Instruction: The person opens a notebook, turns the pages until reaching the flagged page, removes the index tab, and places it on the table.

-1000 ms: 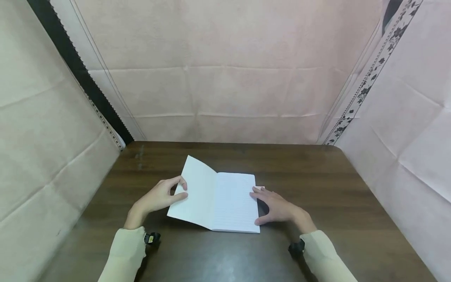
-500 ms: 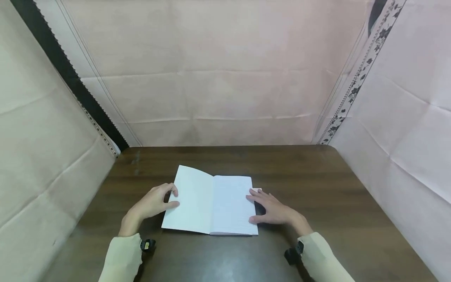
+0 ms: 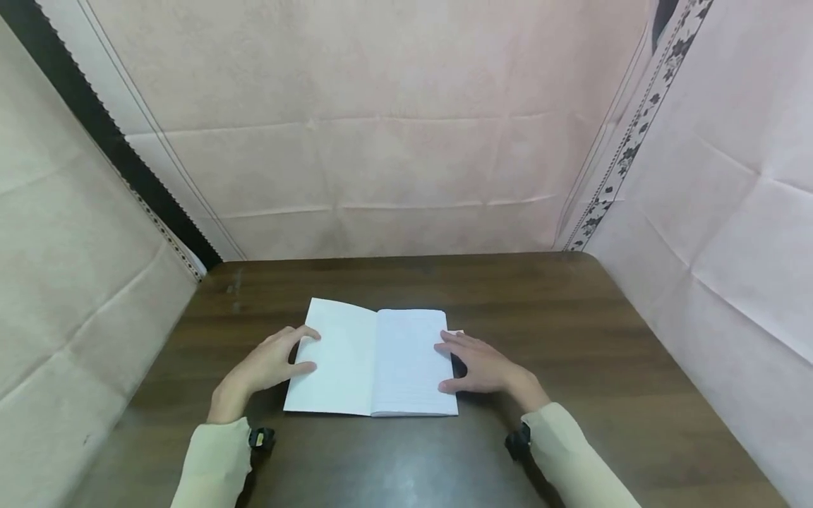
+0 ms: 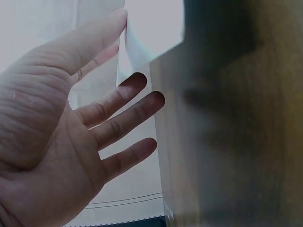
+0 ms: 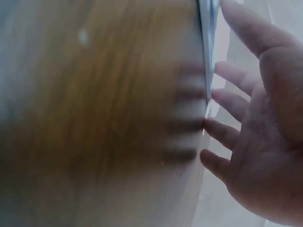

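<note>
Spread notebook point(image 3: 373, 374) near the middle of the surface point(image 3: 540, 310). Its left leaf point(image 3: 339, 367), raised higher a second ago, now lies nearly flat, widening the spread. Left hand point(image 3: 267, 363) touches that leaf, right hand point(image 3: 481, 367) the lined page's point(image 3: 409, 363) outer edge; each grip is slack, fingers loosely extended.

Screened-off work spot, exact type unclear: pale cloth point(image 3: 394, 155) hung on 3 sides of brown wood-grain tbl point(image 3: 368, 458).

The head view looks down, forward; wrist views, near the fingers point(image 4: 128, 119), share its tabletop point(image 3: 394, 462).
</note>
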### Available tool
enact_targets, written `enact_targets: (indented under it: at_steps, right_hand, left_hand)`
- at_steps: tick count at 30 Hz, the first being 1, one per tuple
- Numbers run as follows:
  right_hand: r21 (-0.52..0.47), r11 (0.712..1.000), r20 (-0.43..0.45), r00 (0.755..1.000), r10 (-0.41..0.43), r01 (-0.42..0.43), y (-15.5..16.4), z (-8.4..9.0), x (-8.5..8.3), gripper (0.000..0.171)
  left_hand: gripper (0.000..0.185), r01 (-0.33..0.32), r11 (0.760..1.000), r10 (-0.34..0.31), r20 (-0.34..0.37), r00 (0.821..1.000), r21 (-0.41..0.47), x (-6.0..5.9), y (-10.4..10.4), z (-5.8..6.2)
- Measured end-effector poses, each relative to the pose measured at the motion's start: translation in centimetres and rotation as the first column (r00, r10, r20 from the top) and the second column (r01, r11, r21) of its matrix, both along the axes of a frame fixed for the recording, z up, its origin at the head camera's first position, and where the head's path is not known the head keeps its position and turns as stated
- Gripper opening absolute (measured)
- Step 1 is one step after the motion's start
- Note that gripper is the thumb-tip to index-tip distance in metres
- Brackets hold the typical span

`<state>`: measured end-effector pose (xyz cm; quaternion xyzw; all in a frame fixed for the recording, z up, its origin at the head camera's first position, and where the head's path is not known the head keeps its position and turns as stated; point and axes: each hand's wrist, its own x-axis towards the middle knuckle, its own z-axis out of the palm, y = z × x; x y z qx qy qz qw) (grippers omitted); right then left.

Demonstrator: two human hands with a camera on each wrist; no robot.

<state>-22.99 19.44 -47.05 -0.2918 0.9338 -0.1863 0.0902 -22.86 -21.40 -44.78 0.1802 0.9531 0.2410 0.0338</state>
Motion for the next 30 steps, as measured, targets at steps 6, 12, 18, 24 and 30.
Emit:
enact_targets:
  at_steps: [6,12,18,24,30]
  right_hand:
    - [0.008,1.0,-0.056,0.998,0.02,-0.02,0.1,-0.6,-0.9,0.086]
    - [0.032,0.998,-0.032,0.997,0.063,-0.062,0.2,-0.8,-2.0,0.09]
    - [0.028,0.994,-0.065,0.992,0.104,-0.103,-1.2,-0.5,-2.0,0.079]
    - [0.171,0.98,-0.069,0.991,0.117,-0.103,-1.6,-0.9,-1.7,0.083]
    - [0.127,0.989,-0.039,0.996,0.084,-0.078,-0.7,-0.9,-2.0,0.083]
  left_hand:
    - [0.059,0.019,0.999,-0.018,0.013,1.0,-0.036,-0.1,0.1,-0.6]
    - [0.058,0.011,0.999,-0.01,0.031,0.999,-0.035,-0.1,0.2,-0.6]
    - [0.059,0.01,0.999,-0.008,0.039,0.999,-0.039,0.0,0.0,-0.7]
    - [0.057,-0.005,0.999,0.008,0.073,0.997,-0.034,0.2,0.1,-0.8]
    - [0.057,-0.018,0.998,0.023,0.074,0.997,-0.062,0.0,0.1,-1.0]
